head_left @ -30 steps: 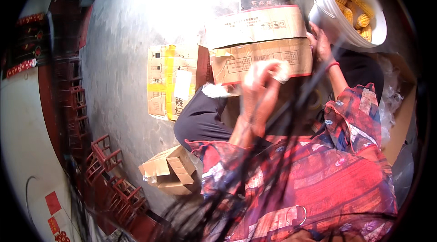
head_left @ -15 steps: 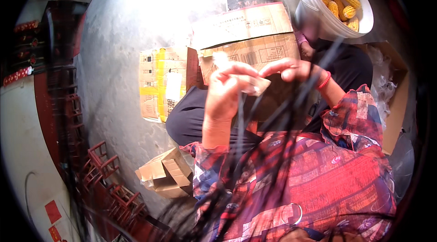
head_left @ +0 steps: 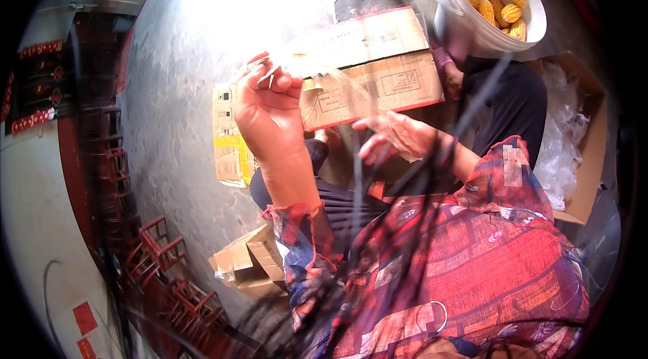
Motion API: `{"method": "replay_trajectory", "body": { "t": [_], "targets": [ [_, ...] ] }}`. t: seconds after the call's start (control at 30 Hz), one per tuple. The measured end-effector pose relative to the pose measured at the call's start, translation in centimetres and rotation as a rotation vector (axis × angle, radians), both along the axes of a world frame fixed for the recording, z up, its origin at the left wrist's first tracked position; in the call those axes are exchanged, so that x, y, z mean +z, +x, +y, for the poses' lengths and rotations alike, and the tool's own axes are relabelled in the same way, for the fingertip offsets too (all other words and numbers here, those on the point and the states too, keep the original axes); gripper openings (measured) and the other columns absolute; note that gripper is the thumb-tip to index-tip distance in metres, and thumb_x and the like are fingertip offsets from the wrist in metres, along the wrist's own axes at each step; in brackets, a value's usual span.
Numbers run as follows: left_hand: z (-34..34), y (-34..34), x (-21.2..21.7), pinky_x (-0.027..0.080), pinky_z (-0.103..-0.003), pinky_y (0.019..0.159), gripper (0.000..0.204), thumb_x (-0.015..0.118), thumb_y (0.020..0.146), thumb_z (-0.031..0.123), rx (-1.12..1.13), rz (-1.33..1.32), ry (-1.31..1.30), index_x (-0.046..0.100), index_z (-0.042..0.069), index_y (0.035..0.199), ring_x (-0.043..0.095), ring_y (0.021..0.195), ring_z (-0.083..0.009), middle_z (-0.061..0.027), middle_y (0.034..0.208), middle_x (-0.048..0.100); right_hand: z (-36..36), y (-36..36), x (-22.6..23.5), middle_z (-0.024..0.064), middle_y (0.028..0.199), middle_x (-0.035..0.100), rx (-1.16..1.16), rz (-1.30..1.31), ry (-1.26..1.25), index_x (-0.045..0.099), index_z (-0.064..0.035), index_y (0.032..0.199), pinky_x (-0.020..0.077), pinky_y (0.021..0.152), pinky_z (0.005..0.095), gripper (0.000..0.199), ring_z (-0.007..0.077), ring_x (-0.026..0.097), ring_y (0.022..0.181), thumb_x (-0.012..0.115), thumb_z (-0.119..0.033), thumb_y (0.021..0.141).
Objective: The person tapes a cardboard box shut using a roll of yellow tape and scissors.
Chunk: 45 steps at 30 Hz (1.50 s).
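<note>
My left hand (head_left: 270, 106) is raised at the left end of a cardboard box (head_left: 378, 82), its fingers curled around a thin, pale, see-through strip (head_left: 344, 79) that looks like plastic film. The strip trails from the fingertips toward the right, over the box, and is blurred. A small yellowish piece (head_left: 312, 84) shows beside the left fingers. Lower and to the right, my right hand (head_left: 398, 136) has its fingers stretched apart, pointing left. Something whitish shows along its palm edge; I cannot make out whether it is the same film.
Corn cobs (head_left: 499, 5) lie in a white bucket (head_left: 451, 21) at the far right. Clear plastic bags (head_left: 563, 136) fill an open carton (head_left: 588, 177) on the right. A yellow-taped box (head_left: 229, 150) and a smaller open box (head_left: 246, 261) stand on the left, near red wooden stools (head_left: 158, 241).
My hands were close together above the box, pinching a small whitish piece. They have parted: the left moved left and up, the right down with its fingers spreading.
</note>
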<state>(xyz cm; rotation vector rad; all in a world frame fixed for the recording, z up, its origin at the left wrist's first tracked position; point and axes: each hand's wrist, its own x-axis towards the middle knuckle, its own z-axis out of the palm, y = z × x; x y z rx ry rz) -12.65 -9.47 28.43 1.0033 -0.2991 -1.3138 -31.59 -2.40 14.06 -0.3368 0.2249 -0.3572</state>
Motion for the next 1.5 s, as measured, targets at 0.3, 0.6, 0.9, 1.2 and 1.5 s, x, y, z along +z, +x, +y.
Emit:
{"method": "replay_trajectory", "body": {
  "t": [0.3,0.6,0.9,1.2,1.5],
  "targets": [
    [-0.8,11.5,-12.6,0.048,-0.033,0.066,0.016,0.056,0.078,0.007,-0.178,-0.062,0.304,0.057,0.003,0.094,0.054,0.063,-0.0143,-0.0022,0.071,0.056,0.4,-4.6,-0.5,0.0115,0.111,0.052,0.001,0.427,-0.355,0.037,-0.0076,0.13,0.0407,0.089,0.0318,0.06,0.019,0.052,0.097,0.062,-0.007,0.075],
    [0.9,15.8,-16.0,0.048,-0.022,0.062,0.007,0.063,0.079,0.012,-0.561,-0.438,0.358,0.063,0.009,0.086,0.056,0.064,-0.0065,0.0025,0.074,0.061,-2.2,-8.9,-0.9,-0.0006,0.07,0.056,0.19,0.761,-0.83,0.059,0.0012,0.091,0.0427,0.064,0.0255,0.023,0.0071,0.05,0.069,0.063,-0.007,0.069],
    [3.2,17.7,-17.4,0.05,-0.022,0.057,0.013,0.068,0.076,0.011,-0.866,-0.495,0.467,0.064,0.005,0.087,0.059,0.067,-0.0077,-0.0013,0.078,0.064,-6.4,-14.2,-2.4,-0.0051,0.064,0.048,0.147,0.885,-0.859,0.053,-0.0026,0.074,0.0375,0.056,0.0218,0.016,0.0032,0.043,0.062,0.065,-0.012,0.072],
    [3.3,18.0,-18.4,0.055,-0.027,0.058,0.018,0.061,0.081,0.009,-0.704,-0.253,0.305,0.062,0.003,0.098,0.061,0.068,-0.0121,-0.0103,0.088,0.065,-8.7,-16.3,-1.3,-0.0035,0.073,0.055,-0.148,0.845,-0.568,0.054,-0.0062,0.084,0.0403,0.063,0.0194,0.023,0.0039,0.051,0.067,0.07,-0.021,0.074],
    [2.6,15.0,-17.7,0.052,-0.024,0.059,0.018,0.062,0.08,0.008,-0.621,-0.566,0.337,0.062,0.003,0.097,0.06,0.068,-0.0098,-0.0055,0.082,0.064,-9.3,-15.8,-3.7,-0.0016,0.069,0.056,-0.242,1.028,-0.673,0.054,-0.0051,0.077,0.0399,0.054,0.0193,0.01,0.0045,0.05,0.061,0.061,-0.012,0.076]
  ]
}}
